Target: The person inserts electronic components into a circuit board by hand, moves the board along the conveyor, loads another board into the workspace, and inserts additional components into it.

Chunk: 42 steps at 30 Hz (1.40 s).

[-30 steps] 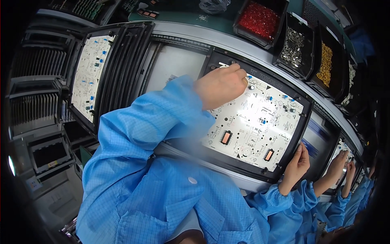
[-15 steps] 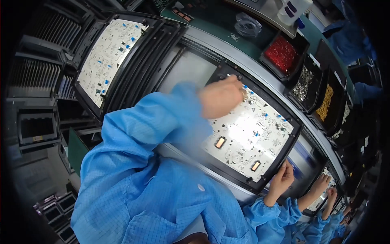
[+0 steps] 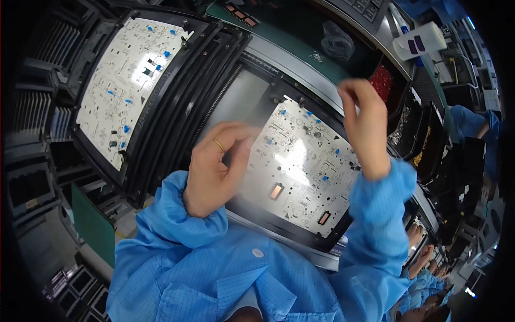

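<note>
Far L on my feed: a white populated PCB (image 3: 120, 80) in its black carrier, tilted, w/ a stack of black frames (image 3: 174, 104) right beside it. Next, my L hand (image 3: 217, 166), gold ring on, fingers curled toward the thumb at the L edge of the main PCB (image 3: 308, 198); tips blurry, can't tell if they're pinching smth. Main PCB's mid-view, in a black carrier on the line. My R hand (image 3: 367, 115) hangs btwn that PCB and the red-parts bin (image 3: 381, 83), fingers bent, grip unclear tbh. White bottle (image 3: 424, 43) past that.
</note>
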### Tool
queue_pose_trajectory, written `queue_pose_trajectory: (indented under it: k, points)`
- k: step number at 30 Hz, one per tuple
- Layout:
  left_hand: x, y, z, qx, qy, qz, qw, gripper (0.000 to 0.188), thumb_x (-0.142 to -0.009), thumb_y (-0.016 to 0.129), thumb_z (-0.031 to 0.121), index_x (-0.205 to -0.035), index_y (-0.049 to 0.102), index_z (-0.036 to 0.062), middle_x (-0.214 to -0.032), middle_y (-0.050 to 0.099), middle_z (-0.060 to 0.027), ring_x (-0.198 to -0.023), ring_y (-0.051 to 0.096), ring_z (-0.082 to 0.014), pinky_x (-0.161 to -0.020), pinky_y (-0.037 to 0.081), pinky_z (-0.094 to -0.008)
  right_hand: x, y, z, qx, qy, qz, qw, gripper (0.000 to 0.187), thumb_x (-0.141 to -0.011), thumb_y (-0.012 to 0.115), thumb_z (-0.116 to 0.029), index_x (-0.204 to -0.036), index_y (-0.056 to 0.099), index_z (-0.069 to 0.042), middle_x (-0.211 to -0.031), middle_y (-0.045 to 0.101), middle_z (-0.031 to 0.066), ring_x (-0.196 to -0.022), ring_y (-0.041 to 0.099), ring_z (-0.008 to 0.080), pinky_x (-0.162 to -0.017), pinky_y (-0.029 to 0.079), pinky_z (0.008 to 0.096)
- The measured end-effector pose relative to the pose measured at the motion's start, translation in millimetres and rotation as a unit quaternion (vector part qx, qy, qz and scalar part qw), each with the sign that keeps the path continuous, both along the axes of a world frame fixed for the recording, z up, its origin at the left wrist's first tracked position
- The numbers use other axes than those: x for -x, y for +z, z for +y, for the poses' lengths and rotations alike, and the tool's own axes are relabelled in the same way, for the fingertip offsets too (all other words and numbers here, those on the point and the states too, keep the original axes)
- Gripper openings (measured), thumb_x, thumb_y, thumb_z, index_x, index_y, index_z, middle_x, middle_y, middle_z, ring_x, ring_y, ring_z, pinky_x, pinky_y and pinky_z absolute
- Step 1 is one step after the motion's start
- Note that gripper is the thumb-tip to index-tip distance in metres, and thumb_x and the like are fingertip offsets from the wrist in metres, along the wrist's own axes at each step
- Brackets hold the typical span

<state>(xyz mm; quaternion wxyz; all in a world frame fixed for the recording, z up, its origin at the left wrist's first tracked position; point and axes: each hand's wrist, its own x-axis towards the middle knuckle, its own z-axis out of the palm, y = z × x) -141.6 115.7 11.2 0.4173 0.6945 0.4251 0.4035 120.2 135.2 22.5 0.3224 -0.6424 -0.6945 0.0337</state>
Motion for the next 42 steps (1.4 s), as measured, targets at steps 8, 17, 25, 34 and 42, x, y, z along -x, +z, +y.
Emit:
queue_pose_trajectory:
  k: [8,17,25,34,42]
  points:
    - [11,-14,-1,0.002,-0.017,-0.016,1.0,0.017,-0.086,0.058,-0.002,-0.1,0.067,0.0003,-0.097,0.064,-0.0126,-0.085,0.062,-0.0197,-0.075,0.048,-0.0267,-11,-43,78,0.052,-0.059,-0.141,0.987,0.012,-0.079,0.062,-0.001,-0.089,0.069,0.001,-0.088,0.064,0.0203,-0.082,0.062,0.0378,-0.075,0.05,0.0383]
    - [16,-16,4,0.014,-0.059,-0.035,0.998,0.018,-0.083,0.06,-0.005,-0.099,0.067,0.0,-0.093,0.064,-0.0109,-0.075,0.057,-0.0179,-0.064,0.048,-0.0253,-15,-46,77,0.017,0.019,-0.246,0.969,0.012,-0.08,0.061,-0.001,-0.09,0.066,0.002,-0.092,0.062,0.0168,-0.084,0.06,0.0355,-0.076,0.05,0.0392]
    - [14,-18,3,0.021,-0.064,-0.042,0.997,0.018,-0.083,0.06,-0.005,-0.099,0.067,0.0,-0.092,0.064,-0.0109,-0.076,0.058,-0.0185,-0.065,0.048,-0.0257,-20,-49,78,0.004,0.056,-0.313,0.948,0.016,-0.082,0.058,-0.001,-0.098,0.06,0.002,-0.092,0.059,0.018,-0.085,0.058,0.0355,-0.075,0.049,0.041]
    - [9,-20,6,-0.022,-0.042,-0.048,0.998,0.018,-0.084,0.062,-0.002,-0.101,0.066,0.0004,-0.096,0.064,-0.0115,-0.081,0.06,-0.019,-0.07,0.049,-0.0273,17,12,24,0.282,0.007,0.179,0.942,0.013,-0.093,0.055,-0.009,-0.095,0.059,0.003,-0.077,0.058,0.0038,-0.07,0.053,0.0093,-0.063,0.045,0.024]
    - [-6,-8,-16,-0.039,-0.144,-0.074,0.986,0.022,-0.076,0.07,-0.005,-0.096,0.068,0.0014,-0.096,0.061,-0.0094,-0.083,0.061,-0.0193,-0.07,0.05,-0.0268,73,42,-70,0.472,0.046,0.477,0.74,0.016,-0.094,0.055,-0.011,-0.097,0.06,0.004,-0.08,0.06,0.0032,-0.073,0.054,0.0081,-0.07,0.046,0.0228]
